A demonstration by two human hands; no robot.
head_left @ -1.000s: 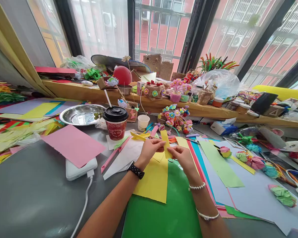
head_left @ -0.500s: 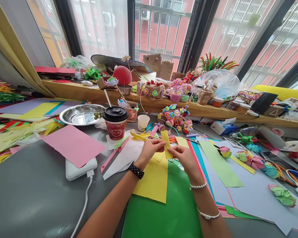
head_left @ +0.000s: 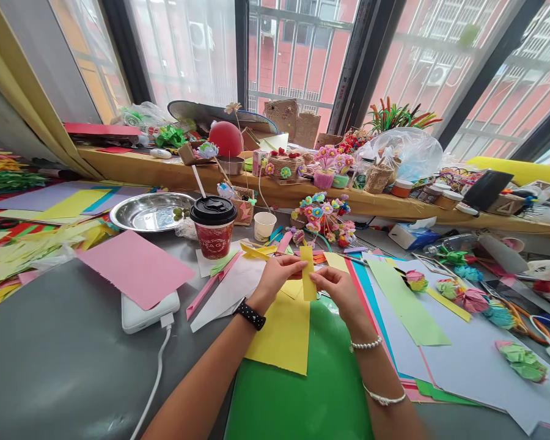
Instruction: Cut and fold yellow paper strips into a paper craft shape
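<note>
With your left hand (head_left: pixel 282 274) you are pinching the left edge of the yellow strip (head_left: pixel 308 273), and with your right hand (head_left: pixel 341 294) its right edge, a little nearer. The strip stands between your fingertips, near the right side of the yellow sheet (head_left: pixel 279 336). This sheet lies partly on the green mat (head_left: pixel 297 406). The cup (head_left: pixel 213 238) is to the far left of your hands.

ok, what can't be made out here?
All head view:
Yellow paper strip: far face turned away from the camera.
White power bank: far end covered by the pink paper sheet.
Red coffee cup: contents hidden by the black lid.
White cable: lower end cut off by the bottom edge.
</note>
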